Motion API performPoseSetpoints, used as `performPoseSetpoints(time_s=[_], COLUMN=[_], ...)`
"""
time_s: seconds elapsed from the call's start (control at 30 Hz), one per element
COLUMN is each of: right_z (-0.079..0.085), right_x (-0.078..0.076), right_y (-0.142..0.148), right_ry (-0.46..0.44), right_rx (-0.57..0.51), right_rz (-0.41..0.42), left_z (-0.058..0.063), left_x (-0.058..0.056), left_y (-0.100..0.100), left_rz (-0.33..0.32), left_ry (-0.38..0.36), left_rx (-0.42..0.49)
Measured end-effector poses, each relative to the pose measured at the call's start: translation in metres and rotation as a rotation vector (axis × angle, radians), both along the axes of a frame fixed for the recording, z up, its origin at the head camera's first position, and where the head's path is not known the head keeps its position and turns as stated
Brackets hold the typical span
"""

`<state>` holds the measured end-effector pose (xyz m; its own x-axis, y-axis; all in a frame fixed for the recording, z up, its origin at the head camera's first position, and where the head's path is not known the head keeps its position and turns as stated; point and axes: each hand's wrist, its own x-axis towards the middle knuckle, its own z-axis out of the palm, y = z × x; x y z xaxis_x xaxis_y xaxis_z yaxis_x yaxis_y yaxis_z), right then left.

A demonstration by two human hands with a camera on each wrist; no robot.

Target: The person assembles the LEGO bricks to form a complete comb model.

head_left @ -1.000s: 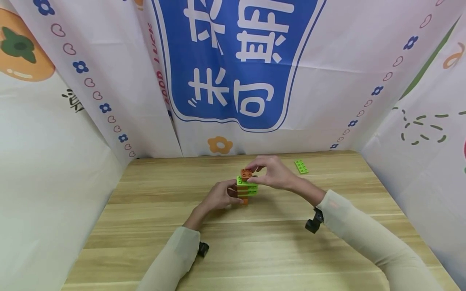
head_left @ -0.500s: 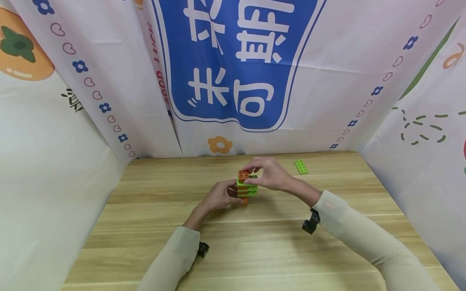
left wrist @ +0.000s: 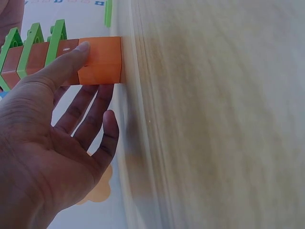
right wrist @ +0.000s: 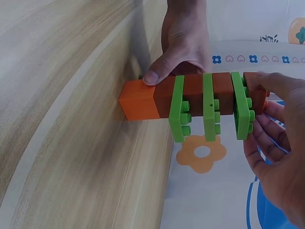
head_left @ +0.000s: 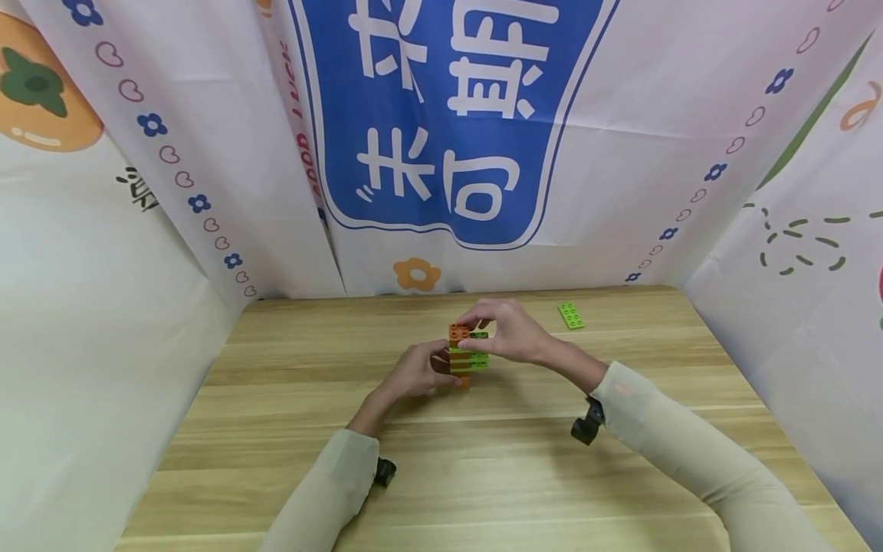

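A tower of toy building bricks (right wrist: 193, 95) stands on the table, with an orange brick (right wrist: 140, 101) at its base. Above it, brown bricks alternate with thin green plates (right wrist: 208, 107) that jut out to one side. My left hand (head_left: 414, 372) grips the tower low down, its thumb against the orange brick and its fingers behind. Up top, my right hand (head_left: 513, 330) pinches a brown brick (head_left: 457, 334) between thumb and fingers. In the right wrist view this brick sits at the uppermost green plate (right wrist: 242, 107), which looks slightly tilted.
A loose green plate with studs (head_left: 570, 316) lies on the wooden table (head_left: 510, 475) to the right, toward the back edge. A printed cloth (head_left: 586, 176) hangs behind the table, and white printed cloth rises on both sides.
My right hand has moved slightly left and down with the brown brick, from over the middle of the top green plate to its left end. The left hand stays in place.
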<state>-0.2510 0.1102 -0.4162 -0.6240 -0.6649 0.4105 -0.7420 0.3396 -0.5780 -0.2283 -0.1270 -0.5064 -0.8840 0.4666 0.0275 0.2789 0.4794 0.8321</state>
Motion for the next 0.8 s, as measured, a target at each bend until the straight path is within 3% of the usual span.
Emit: performPoseSetpoints(time_s=[0.33, 0.8], right_z=[0.0011, 0.0020], right_x=[0.0020, 0.0020], right_y=[-0.0016, -0.0021], right_ry=[-0.013, -0.005], right_rx=[0.012, 0.030], right_rz=[-0.032, -0.011], left_z=[0.0004, 0.0005], left_x=[-0.0008, -0.0002], left_y=[0.0004, 0.0001], left_rz=[-0.004, -0.006], left_ry=[0.005, 0.010], left_rx=[-0.004, 0.003])
